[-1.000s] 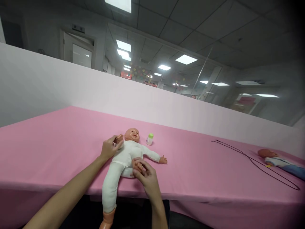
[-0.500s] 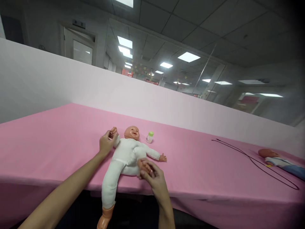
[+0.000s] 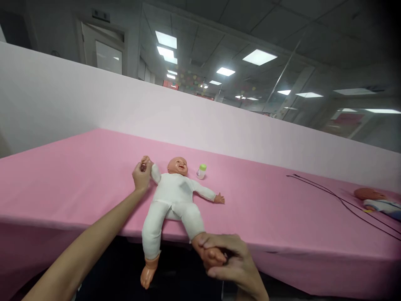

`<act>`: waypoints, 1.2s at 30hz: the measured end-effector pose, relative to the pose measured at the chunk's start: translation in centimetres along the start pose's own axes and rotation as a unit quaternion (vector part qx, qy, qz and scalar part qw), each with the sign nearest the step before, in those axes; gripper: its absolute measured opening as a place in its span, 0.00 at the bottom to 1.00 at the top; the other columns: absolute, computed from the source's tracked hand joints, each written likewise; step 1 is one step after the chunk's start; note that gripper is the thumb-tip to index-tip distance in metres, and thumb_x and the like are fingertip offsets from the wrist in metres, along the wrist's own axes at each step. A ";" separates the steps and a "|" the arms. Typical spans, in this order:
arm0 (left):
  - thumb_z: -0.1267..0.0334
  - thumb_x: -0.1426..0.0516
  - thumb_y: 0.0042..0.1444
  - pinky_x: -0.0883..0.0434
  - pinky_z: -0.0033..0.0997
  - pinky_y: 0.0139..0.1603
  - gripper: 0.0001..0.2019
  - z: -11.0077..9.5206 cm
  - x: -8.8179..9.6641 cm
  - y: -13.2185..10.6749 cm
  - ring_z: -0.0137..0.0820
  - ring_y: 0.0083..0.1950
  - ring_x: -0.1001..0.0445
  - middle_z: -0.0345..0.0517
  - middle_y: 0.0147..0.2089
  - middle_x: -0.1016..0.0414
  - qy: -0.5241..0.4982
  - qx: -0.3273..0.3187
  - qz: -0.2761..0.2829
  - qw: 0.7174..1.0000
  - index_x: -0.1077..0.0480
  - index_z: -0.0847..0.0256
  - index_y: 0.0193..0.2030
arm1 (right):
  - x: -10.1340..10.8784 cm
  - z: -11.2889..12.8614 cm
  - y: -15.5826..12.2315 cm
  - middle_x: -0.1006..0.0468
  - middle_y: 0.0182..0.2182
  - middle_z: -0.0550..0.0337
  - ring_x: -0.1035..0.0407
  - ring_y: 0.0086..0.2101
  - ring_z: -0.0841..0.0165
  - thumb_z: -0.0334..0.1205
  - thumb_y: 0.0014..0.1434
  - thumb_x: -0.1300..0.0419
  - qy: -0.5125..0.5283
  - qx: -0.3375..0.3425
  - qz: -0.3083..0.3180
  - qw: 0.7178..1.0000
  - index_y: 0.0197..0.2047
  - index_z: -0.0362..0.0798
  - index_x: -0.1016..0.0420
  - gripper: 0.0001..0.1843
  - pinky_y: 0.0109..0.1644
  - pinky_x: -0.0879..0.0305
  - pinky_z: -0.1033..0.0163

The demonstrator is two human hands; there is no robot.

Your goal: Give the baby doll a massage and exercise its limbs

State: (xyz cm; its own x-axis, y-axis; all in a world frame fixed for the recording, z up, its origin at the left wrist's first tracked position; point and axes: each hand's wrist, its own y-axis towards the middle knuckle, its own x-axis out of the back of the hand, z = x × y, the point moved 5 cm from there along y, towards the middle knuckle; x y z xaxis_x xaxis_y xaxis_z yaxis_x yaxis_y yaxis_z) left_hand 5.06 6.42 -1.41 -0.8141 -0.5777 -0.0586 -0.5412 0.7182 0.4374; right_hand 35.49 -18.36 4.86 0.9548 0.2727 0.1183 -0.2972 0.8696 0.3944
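A baby doll [image 3: 173,190] with a white cloth body lies face up near the front edge of the pink-covered table [image 3: 257,209]. My left hand [image 3: 141,173] is closed around the doll's hand on the left side, lifting it beside the head. At the lower right, my right hand [image 3: 233,259] grips the foot of the doll's leg on that side, which stretches out past the table edge. The other leg hangs over the edge, untouched. The doll's arm on the right lies spread on the cloth.
A small bottle [image 3: 201,172] with a green cap stands by the doll's head. Farther right lie a dark thin cord [image 3: 326,190] and a second doll [image 3: 380,205] in white and blue. A white partition [image 3: 188,121] runs along the back.
My right hand has drawn the doll's bent leg down and to the right, so it is now straight. My left hand still holds the doll's hand. The view has shifted slightly.
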 end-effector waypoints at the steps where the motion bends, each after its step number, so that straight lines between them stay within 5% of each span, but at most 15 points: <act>1: 0.46 0.45 0.63 0.30 0.31 0.36 0.17 0.6 0.4 0.4 0.34 0.35 0.26 0.44 0.34 0.23 -0.005 0.035 -0.038 0.999 0.29 0.58 0.36 | -0.7 0.0 0.0 0.13 0.39 0.51 0.18 0.44 0.50 0.43 0.45 0.19 -0.008 -0.015 0.045 0.999 0.42 0.52 0.11 0.19 0.54 0.23 0.47; 3: 0.45 0.43 0.62 0.30 0.31 0.37 0.17 1.1 1.1 0.9 0.34 0.36 0.25 0.45 0.34 0.23 -0.010 0.054 -0.079 0.995 0.29 0.58 0.35 | -1.5 -0.9 0.8 0.13 0.41 0.52 0.19 0.45 0.52 0.42 0.47 0.19 -0.014 -0.032 0.054 0.998 0.43 0.52 0.12 0.19 0.56 0.24 0.48; 5: 0.45 0.42 0.62 0.30 0.31 0.37 0.17 0.6 1.1 0.7 0.33 0.35 0.25 0.44 0.34 0.23 -0.007 0.005 -0.054 0.999 0.28 0.58 0.36 | -1.8 -2.7 2.5 0.14 0.45 0.52 0.20 0.49 0.53 0.43 0.48 0.20 -0.017 -0.038 -0.015 0.999 0.44 0.51 0.13 0.19 0.58 0.25 0.50; 9: 0.50 0.41 0.63 0.32 0.29 0.35 0.12 -2.0 -0.4 -1.7 0.31 0.32 0.26 0.42 0.33 0.22 0.057 -0.201 0.110 0.972 0.27 0.58 0.39 | -2.6 -6.9 6.0 0.17 0.53 0.49 0.21 0.49 0.53 0.48 0.48 0.21 0.022 -0.046 -0.150 0.987 0.45 0.48 0.16 0.23 0.48 0.20 0.55; 13: 0.54 0.38 0.59 0.34 0.31 0.34 0.10 -3.3 -1.9 -4.1 0.32 0.29 0.27 0.43 0.30 0.21 0.136 -0.329 0.222 0.908 0.25 0.58 0.39 | -2.9 -7.6 6.9 0.17 0.53 0.50 0.21 0.49 0.54 0.50 0.47 0.21 0.053 -0.028 -0.170 0.984 0.45 0.49 0.16 0.24 0.46 0.20 0.57; 16: 0.51 0.40 0.62 0.34 0.30 0.34 0.12 -2.7 -1.5 -3.0 0.31 0.28 0.28 0.41 0.30 0.23 0.088 -0.236 0.160 0.954 0.26 0.57 0.39 | -2.2 -5.9 5.3 0.16 0.50 0.52 0.22 0.52 0.54 0.46 0.46 0.20 0.050 -0.033 -0.100 0.993 0.44 0.51 0.14 0.22 0.53 0.22 0.55; 19: 0.47 0.42 0.63 0.33 0.29 0.34 0.15 -0.7 -0.4 -0.9 0.31 0.31 0.28 0.41 0.31 0.24 -0.001 -0.074 0.034 0.997 0.29 0.57 0.35 | -0.9 -3.9 2.8 0.14 0.48 0.54 0.22 0.53 0.54 0.45 0.43 0.18 0.058 -0.043 -0.036 0.997 0.43 0.53 0.13 0.23 0.62 0.28 0.52; 23: 0.46 0.41 0.61 0.35 0.30 0.32 0.17 2.2 0.7 0.7 0.32 0.31 0.30 0.40 0.29 0.27 -0.026 0.094 -0.074 0.992 0.31 0.57 0.30 | -0.1 -1.9 0.8 0.14 0.46 0.54 0.21 0.51 0.54 0.42 0.47 0.20 0.016 -0.046 0.015 0.999 0.44 0.54 0.13 0.19 0.61 0.28 0.52; 25: 0.47 0.42 0.61 0.35 0.30 0.32 0.17 2.2 0.8 0.8 0.32 0.31 0.29 0.41 0.29 0.26 -0.026 0.100 -0.082 0.991 0.30 0.57 0.30 | -0.5 -1.2 0.8 0.14 0.45 0.53 0.21 0.51 0.54 0.42 0.49 0.21 -0.013 -0.040 0.044 0.998 0.45 0.54 0.13 0.18 0.59 0.27 0.53; 29: 0.49 0.42 0.62 0.32 0.29 0.36 0.14 -0.9 -0.3 -0.8 0.31 0.33 0.27 0.42 0.33 0.23 -0.010 -0.075 0.030 0.997 0.27 0.58 0.37 | -1.6 -2.6 3.0 0.14 0.48 0.52 0.21 0.52 0.54 0.44 0.50 0.21 -0.045 -0.060 -0.003 0.997 0.45 0.51 0.14 0.19 0.59 0.26 0.54; 32: 0.51 0.39 0.62 0.34 0.29 0.34 0.12 -3.1 -1.5 -3.0 0.29 0.29 0.29 0.40 0.32 0.22 0.071 -0.232 0.158 0.957 0.25 0.58 0.41 | -2.4 -5.9 5.7 0.16 0.51 0.49 0.20 0.45 0.56 0.49 0.46 0.21 -0.006 -0.062 -0.114 0.992 0.43 0.49 0.17 0.23 0.48 0.21 0.57; 34: 0.52 0.39 0.61 0.35 0.29 0.33 0.11 -3.5 -1.8 -3.9 0.28 0.27 0.30 0.40 0.31 0.22 0.107 -0.288 0.190 0.932 0.24 0.58 0.42 | -2.9 -7.9 7.1 0.17 0.53 0.48 0.20 0.35 0.61 0.53 0.46 0.22 0.028 -0.058 -0.165 0.984 0.42 0.48 0.19 0.25 0.40 0.21 0.58; 36: 0.52 0.39 0.62 0.35 0.29 0.32 0.11 -3.4 -1.6 -3.9 0.28 0.26 0.31 0.39 0.30 0.23 0.114 -0.295 0.181 0.931 0.24 0.57 0.41 | -3.2 -8.5 7.6 0.18 0.53 0.47 0.20 0.38 0.60 0.54 0.48 0.23 0.033 -0.043 -0.181 0.982 0.43 0.48 0.20 0.25 0.42 0.21 0.58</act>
State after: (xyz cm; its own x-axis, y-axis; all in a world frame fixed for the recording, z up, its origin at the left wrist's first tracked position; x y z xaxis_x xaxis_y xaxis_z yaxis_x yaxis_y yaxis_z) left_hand 9.15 3.22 0.07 -0.8186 -0.4553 0.3502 0.0236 0.5825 0.8125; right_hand 30.14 -9.11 -0.31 0.9965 -0.0373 -0.0753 0.0596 0.9455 0.3203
